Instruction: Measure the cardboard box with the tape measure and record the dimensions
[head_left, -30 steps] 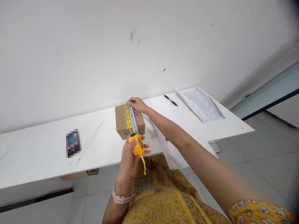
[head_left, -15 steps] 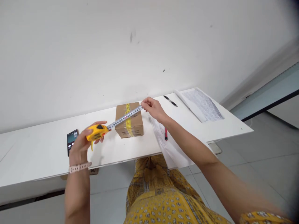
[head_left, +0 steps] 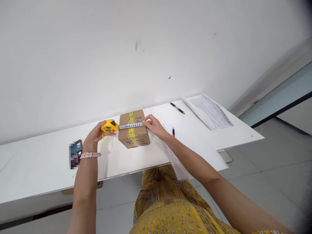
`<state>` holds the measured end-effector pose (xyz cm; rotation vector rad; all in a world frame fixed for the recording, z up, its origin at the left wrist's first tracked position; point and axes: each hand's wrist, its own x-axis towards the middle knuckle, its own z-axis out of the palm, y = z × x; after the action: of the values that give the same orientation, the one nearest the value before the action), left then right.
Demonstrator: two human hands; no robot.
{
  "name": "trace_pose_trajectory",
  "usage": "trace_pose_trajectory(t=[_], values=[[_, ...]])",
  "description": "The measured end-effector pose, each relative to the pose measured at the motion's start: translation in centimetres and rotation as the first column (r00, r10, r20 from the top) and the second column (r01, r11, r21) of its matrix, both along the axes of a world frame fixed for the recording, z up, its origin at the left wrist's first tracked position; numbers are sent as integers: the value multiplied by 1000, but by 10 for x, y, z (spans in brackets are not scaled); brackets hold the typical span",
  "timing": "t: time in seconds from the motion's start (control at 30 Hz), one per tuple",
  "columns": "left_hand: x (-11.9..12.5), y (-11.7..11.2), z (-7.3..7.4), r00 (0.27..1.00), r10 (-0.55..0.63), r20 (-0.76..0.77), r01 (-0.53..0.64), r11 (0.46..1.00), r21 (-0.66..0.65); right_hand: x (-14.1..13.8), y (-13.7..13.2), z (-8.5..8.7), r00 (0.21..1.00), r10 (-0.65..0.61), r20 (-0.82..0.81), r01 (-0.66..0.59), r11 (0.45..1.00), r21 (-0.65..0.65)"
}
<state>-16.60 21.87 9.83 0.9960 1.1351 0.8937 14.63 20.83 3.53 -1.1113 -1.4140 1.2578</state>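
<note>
A brown cardboard box with yellow tape across its top sits on the white table. My left hand is wrapped round the yellow case of a tape measure, just left of the box. The silver blade runs out over the box top from left to right. At the right edge of the box, my right hand pinches the free end of the blade. A yellow strap dangles below the case. The blade's tip is hidden by my right fingers.
Left of the box lies a phone, partly pixelated. A black pen lies behind my right hand, and a red-and-black pen is near my right forearm. Written paper rests on the right, with more sheets overhanging the front edge.
My left hand has moved right and up with the tape case, and my right hand slightly down. Less blade is out, and it now lies nearly level across the box instead of slanting.
</note>
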Motion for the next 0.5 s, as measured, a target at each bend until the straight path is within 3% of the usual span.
trace_pose_trajectory(t=[0.23, 0.5], values=[[17, -1, 2, 1000, 6, 12, -6, 1000, 25, 4, -1, -8, 999, -14, -51, 12, 999, -46], [16, 0, 3, 1000, 0, 21, -1, 1000, 10, 5, 0, -8, 999, 0, -35, -1, 999, -35]])
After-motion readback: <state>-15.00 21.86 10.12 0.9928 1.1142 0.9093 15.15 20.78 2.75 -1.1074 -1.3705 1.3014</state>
